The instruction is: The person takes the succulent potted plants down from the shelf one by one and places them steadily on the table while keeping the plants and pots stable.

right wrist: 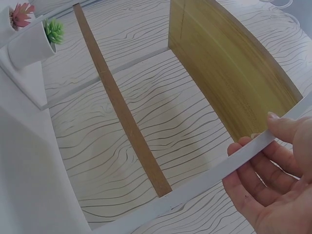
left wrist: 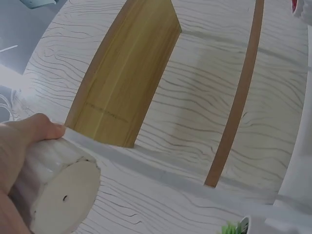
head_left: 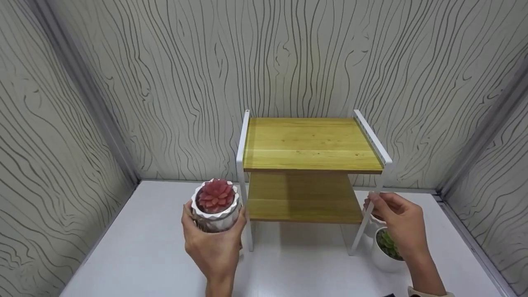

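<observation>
My left hand (head_left: 214, 251) grips a white fluted pot (head_left: 216, 222) holding a red succulent (head_left: 215, 196), raised beside the left side of a two-tier wooden shelf (head_left: 312, 144). In the left wrist view the base of this pot (left wrist: 68, 197) shows a small hole. My right hand (head_left: 402, 222) pinches the white right front leg (head_left: 363, 229) of the shelf. From the right wrist view, the thumb and curled fingers (right wrist: 256, 183) lie on opposite sides of that leg. Both shelf boards carry nothing.
A green succulent in a white pot (head_left: 385, 260) stands by my right forearm, with another white pot (head_left: 375, 222) partly hidden behind my hand. Potted red (right wrist: 22, 15) and green (right wrist: 53, 31) plants appear in the right wrist view. Wood-grain patterned walls (head_left: 288, 57) enclose the white table (head_left: 156, 247).
</observation>
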`<state>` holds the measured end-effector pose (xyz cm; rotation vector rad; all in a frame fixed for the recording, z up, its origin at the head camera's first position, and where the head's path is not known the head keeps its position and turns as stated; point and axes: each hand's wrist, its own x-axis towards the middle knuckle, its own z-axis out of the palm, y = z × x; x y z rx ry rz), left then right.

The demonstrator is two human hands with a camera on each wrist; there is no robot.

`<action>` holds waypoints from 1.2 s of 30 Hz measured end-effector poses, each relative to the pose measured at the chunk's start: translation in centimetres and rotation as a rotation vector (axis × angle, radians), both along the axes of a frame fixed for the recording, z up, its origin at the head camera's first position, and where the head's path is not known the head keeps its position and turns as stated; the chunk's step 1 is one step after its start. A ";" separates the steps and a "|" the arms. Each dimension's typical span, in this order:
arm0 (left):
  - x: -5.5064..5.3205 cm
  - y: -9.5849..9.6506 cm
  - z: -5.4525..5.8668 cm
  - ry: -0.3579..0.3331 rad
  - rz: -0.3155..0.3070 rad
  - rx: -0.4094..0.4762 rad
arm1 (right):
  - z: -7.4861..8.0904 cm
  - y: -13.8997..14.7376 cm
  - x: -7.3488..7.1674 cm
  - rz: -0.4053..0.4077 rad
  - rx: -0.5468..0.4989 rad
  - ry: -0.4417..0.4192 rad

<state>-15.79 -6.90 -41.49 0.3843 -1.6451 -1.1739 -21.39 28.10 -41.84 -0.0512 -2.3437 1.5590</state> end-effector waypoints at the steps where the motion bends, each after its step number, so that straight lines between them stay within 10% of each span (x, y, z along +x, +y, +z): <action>1: -0.1 -0.5 0.0 -0.006 -0.016 -0.008 | 0.0 0.0 0.0 -0.001 -0.002 -0.001; 25: -1.7 -7.3 -1.1 -0.166 -0.304 -0.108 | 0.1 0.1 0.0 0.002 0.011 -0.028; 36: -2.6 -8.7 -2.3 -0.171 -0.306 -0.160 | 0.0 0.2 0.1 -0.001 0.021 -0.046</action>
